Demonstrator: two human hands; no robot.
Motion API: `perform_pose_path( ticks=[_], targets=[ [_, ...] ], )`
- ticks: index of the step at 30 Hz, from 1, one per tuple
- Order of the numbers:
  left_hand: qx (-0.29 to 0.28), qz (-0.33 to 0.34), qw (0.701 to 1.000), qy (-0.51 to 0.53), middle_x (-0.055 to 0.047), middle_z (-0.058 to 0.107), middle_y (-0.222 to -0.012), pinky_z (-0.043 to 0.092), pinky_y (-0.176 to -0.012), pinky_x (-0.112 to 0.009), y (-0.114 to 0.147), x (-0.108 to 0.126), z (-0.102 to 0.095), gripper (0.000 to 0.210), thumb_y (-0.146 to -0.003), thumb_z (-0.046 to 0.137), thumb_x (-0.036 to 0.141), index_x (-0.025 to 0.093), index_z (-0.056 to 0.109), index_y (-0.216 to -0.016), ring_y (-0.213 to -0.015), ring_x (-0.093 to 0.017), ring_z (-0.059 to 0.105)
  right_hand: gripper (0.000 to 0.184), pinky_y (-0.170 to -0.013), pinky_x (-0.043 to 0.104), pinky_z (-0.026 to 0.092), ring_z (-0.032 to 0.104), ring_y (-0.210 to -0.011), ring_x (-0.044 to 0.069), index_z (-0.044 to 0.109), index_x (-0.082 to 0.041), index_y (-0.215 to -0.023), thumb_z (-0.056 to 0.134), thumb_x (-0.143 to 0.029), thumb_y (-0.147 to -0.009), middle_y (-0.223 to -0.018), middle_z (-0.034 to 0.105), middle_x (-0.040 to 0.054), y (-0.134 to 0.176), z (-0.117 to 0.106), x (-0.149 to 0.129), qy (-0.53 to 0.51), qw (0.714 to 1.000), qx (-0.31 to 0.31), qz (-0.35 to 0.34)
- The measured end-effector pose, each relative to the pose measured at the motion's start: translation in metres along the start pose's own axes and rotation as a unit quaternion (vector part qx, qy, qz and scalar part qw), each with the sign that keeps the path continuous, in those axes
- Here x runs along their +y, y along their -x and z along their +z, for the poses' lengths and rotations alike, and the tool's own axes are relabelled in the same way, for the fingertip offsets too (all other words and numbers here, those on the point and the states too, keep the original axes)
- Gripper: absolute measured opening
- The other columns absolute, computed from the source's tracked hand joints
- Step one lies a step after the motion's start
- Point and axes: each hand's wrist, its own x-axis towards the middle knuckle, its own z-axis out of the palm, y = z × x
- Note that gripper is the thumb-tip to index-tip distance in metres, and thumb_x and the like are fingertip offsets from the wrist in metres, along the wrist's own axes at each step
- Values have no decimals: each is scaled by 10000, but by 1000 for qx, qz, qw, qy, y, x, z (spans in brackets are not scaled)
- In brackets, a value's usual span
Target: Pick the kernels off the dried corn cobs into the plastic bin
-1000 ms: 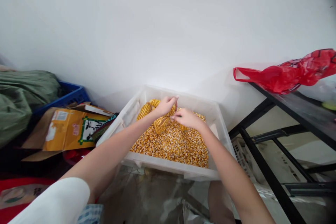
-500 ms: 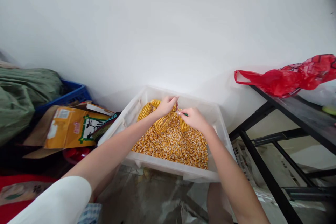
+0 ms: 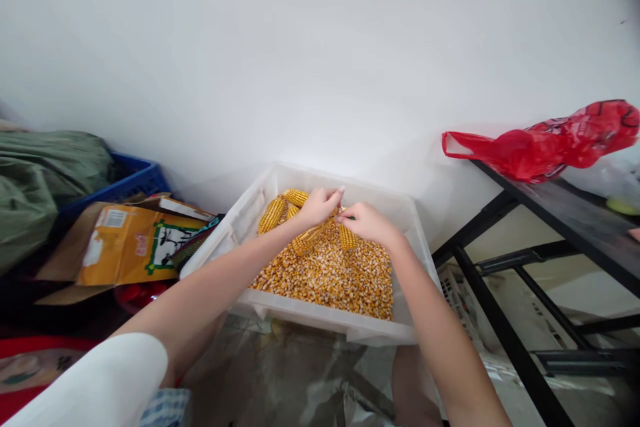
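Observation:
In the head view, my left hand (image 3: 323, 205) is closed around the upper end of an ear of corn (image 3: 309, 240), over the back of the bin. Its fingers hide much of the ear. Close beside it on the right, my right hand (image 3: 367, 221) pinches a small tool with a green handle (image 3: 351, 217), its tip at the ear; its exact kind is hidden. Below both hands, loose corn kernels (image 3: 325, 283) cover the floor of a white plastic bin (image 3: 330, 325). Whole ears of corn (image 3: 271, 215) lie at the bin's back left, and another ear (image 3: 347, 237) rests under my right hand.
A white wall (image 3: 320, 67) rises behind the bin. On the left are a yellow carton (image 3: 123, 247), a blue crate (image 3: 143, 177) and a green cloth-like cover (image 3: 50, 173). To the right, a black-framed table (image 3: 495, 287) carries a red plastic bag (image 3: 545, 147).
Both hands stay together at the ear with only slight shifts of the fingers. The ear has turned a little in my left hand. The whole view has slid slightly.

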Motion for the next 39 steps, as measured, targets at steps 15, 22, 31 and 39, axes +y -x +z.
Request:
perform_pose_path(
  ticks=[15, 22, 31, 39],
  targets=[
    [-9, -46, 994, 100, -34, 595, -538, 414, -637, -241, -3, 0, -12, 510, -859, 294, 478, 139, 563, -588, -571, -137, 554, 308, -532, 222, 316, 459, -528, 107, 688, -133, -738, 468, -328, -831, -616, 620, 7, 2, 12, 15, -50, 998, -29, 8],
    [16, -97, 970, 222, -25, 575, -504, 437, -546, -255, -10, -14, -24, 457, -829, 331, 491, 152, 522, -590, -494, -145, 545, 286, -729, 241, 414, 604, -832, 178, 692, -163, -935, 452, -301, -867, -949, 687, 46, -1, 14, 0, -109, 987, 119, -20],
    [30, -66, 984, 160, -24, 582, -526, 443, -651, -251, -9, -9, -22, 489, -838, 311, 487, 144, 541, -576, -568, -140, 556, 278, -702, 220, 362, 573, -749, 144, 659, -159, -835, 400, -233, -901, -850, 672, 65, -2, 19, -13, 26, 988, 147, -34],
    [57, -51, 993, 86, -22, 593, -549, 403, -631, -236, -8, -8, -11, 494, -865, 276, 457, 147, 553, -599, -587, -138, 553, 327, -587, 275, 273, 557, -636, 163, 642, -160, -717, 378, -230, -897, -746, 665, 98, -4, 14, -25, 164, 980, 111, 28]
  ],
)
